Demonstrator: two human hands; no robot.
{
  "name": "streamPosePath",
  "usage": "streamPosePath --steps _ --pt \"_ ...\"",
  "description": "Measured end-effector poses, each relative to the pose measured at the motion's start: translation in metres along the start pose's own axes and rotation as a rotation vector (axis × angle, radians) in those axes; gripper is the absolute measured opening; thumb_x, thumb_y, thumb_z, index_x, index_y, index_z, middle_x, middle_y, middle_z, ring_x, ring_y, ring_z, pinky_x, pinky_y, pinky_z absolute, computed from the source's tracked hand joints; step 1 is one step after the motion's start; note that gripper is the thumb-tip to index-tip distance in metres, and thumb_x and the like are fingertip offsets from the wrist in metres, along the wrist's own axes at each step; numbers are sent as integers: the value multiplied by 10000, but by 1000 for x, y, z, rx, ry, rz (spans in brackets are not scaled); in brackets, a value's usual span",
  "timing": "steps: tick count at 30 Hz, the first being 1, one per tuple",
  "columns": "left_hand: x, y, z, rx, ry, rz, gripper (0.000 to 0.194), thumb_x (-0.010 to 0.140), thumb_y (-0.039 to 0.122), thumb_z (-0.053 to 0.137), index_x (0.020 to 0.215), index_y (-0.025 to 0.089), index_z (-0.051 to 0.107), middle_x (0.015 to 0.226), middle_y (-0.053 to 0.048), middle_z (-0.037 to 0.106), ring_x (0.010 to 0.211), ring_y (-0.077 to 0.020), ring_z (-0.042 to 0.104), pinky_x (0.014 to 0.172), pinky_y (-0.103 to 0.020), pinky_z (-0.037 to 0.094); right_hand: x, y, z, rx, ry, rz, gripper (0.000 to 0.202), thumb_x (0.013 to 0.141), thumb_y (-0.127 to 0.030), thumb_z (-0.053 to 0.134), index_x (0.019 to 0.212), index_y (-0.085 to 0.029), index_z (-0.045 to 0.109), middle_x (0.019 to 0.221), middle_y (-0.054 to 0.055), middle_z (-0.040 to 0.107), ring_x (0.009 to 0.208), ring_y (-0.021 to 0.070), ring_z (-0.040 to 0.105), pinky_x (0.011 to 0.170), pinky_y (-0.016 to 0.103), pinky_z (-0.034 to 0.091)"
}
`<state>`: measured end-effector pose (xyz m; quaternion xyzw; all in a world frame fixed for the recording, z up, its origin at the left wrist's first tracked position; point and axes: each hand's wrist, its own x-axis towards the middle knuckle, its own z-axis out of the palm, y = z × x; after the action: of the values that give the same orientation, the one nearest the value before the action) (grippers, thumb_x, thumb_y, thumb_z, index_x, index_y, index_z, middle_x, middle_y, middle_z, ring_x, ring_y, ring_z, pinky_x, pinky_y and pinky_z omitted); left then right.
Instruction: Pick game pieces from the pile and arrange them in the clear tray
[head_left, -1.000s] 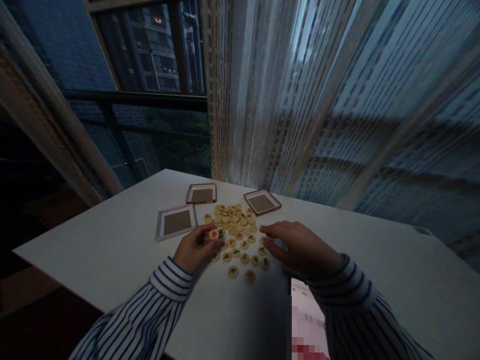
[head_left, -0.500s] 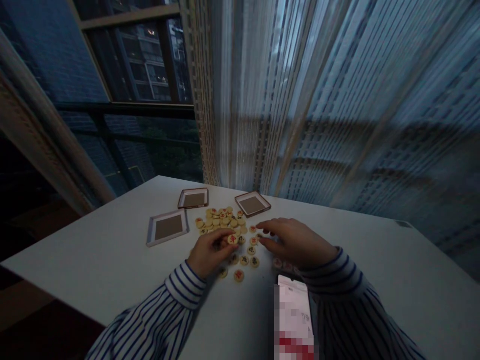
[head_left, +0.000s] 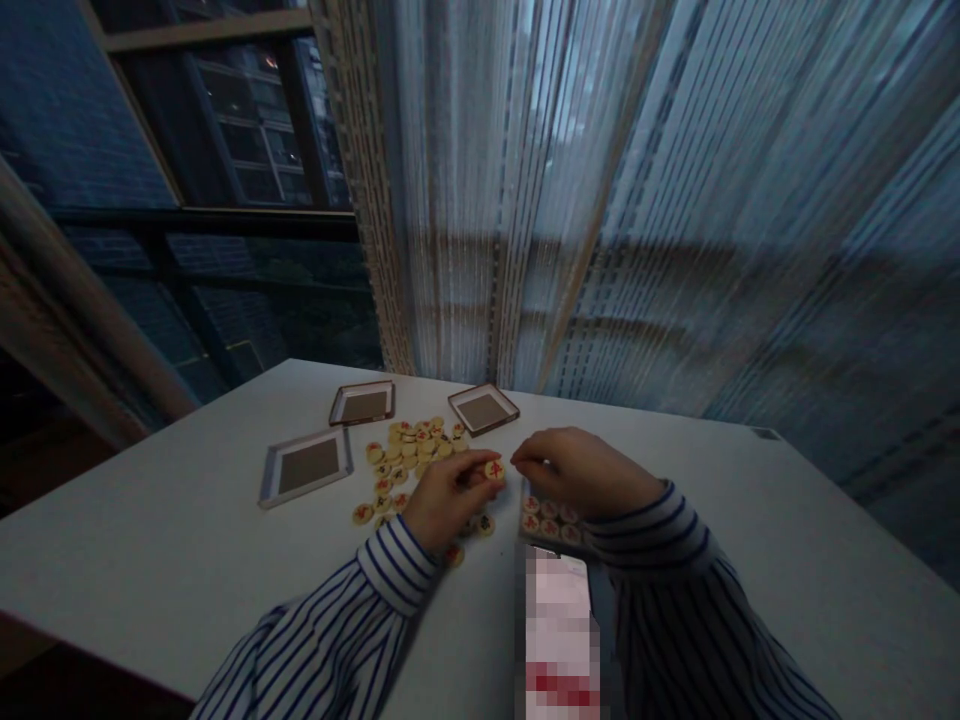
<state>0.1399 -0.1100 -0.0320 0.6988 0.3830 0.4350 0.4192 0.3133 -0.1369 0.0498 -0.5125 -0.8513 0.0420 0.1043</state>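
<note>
Between the thumb and fingers of my left hand (head_left: 450,500) is a round Chinese chess piece (head_left: 494,470), its red character facing me. My right hand (head_left: 589,472) is just right of it, thumb and fingertips drawn together; what is in that pinch, if anything, I cannot make out. Below my right hand lies a shallow tray (head_left: 525,538) with red-marked pieces (head_left: 550,527) in rows, partly covered by the hand and sleeve. A loose heap of pieces (head_left: 409,450), red and dark marked, spreads behind and left of my left hand. Another red piece (head_left: 454,555) lies below my left wrist.
Three shallow square trays or lids stand on the white table (head_left: 180,510): a pale one (head_left: 307,466) at left, two brown-edged ones (head_left: 363,404) (head_left: 484,409) at the back. A phone (head_left: 559,610) with a lit screen lies in front. String curtains (head_left: 480,200) hang behind.
My left hand has moved right with its chess piece, close to my right hand. My right fingers have closed from apart to a pinch. The view has turned slightly right.
</note>
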Motion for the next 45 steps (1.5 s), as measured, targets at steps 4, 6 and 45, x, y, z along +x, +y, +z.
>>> streamPosePath --steps 4,6,45 --pt "15 6 13 -181 11 -41 385 659 273 654 1007 112 620 641 5 604 600 -120 563 583 -229 447 -2 3 -3 12 17 28 224 813 -216 475 878 -191 687 862 49 706 811 181 631 702 266 416" --pt "18 5 18 -252 33 -64 415 657 277 658 1032 107 607 641 4 608 606 -120 567 573 -221 441 -2 5 -3 9 16 39 218 808 -207 479 873 -194 687 856 45 706 805 179 630 694 263 413" --pt "-8 -9 50 -768 -119 -557 441 489 343 813 849 122 687 734 -42 710 663 -138 644 688 -259 518 -60 29 96 34 663 -78 213 801 -248 562 998 -167 576 884 86 648 787 173 581 684 327 485"
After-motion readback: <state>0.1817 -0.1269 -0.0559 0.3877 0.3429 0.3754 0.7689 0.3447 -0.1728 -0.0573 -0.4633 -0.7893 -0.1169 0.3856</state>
